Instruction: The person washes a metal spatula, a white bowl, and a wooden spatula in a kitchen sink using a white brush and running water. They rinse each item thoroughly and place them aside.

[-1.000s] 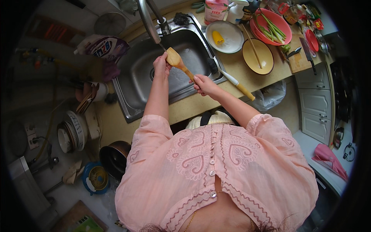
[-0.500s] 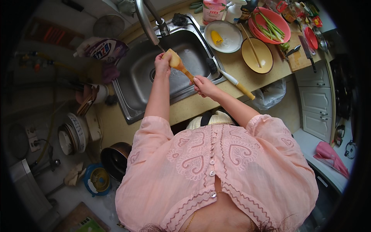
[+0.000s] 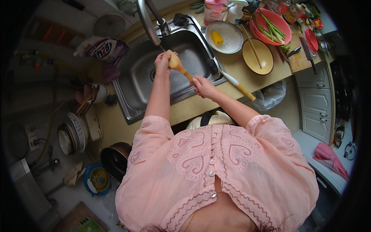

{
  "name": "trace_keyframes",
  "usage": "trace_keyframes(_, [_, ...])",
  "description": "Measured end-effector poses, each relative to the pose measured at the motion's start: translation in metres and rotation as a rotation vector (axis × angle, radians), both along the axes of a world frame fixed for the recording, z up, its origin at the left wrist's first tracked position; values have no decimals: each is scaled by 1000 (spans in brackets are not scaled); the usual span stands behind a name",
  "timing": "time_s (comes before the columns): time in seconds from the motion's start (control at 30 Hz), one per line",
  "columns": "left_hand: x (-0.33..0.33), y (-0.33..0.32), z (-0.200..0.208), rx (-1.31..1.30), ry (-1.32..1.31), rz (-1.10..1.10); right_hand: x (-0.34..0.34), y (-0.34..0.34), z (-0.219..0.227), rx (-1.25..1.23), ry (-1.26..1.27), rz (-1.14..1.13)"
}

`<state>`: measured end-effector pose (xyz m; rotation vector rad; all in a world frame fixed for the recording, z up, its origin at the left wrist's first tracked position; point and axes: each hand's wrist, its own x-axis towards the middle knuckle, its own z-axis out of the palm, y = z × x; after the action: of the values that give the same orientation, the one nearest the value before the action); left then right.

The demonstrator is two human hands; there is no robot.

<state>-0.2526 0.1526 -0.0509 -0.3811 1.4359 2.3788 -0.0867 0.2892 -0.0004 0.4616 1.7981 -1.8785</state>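
A wooden spoon (image 3: 176,64) is held over the steel sink (image 3: 133,79), its rounded head up under the running faucet (image 3: 148,25). My left hand (image 3: 163,63) closes around the far side of the spoon's head, and its fingertips are partly hidden behind it. With my right hand (image 3: 203,86) I grip the end of the handle near the sink's front edge. A thin stream of water comes down from the faucet onto the spoon and my left hand.
A brush (image 3: 236,82) with a white and yellow handle crosses the sink's right rim. Farther right are a plate (image 3: 232,43) with a yellow piece, a yellow bowl (image 3: 251,58) with chopsticks, a red basin (image 3: 284,25) of green stalks, and a knife (image 3: 308,54) on a cutting board (image 3: 297,63).
The spoon has turned a little in my hands, so its head now shows a more rounded side. Both hands stay in nearly the same place.
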Motion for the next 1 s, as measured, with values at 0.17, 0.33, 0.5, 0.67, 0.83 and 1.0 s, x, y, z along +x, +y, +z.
trace_keyframes(0.17, [-7, -8, 14, -9, -6, -213, 4, 6, -1, -73, -51, -25])
trace_keyframes(0.33, [-15, -8, -3, -278, 40, -66, -2, 8, -1, 75, 69, -44])
trace_keyframes(0.5, [-18, -6, -10, -290, 22, -2, -3, 10, -11, 220, 214, -81])
trace_keyframes(0.67, [15, 7, 8, 285, -107, -368, -15, 11, -7, -179, -66, -185])
trace_keyframes(0.83, [25, -4, -22, 115, -341, -287, -9, 26, -12, 658, 537, -76])
trace_keyframes(1.0, [16, -33, -6, -286, -284, -329, 36, 95, -6, 1417, 400, -4])
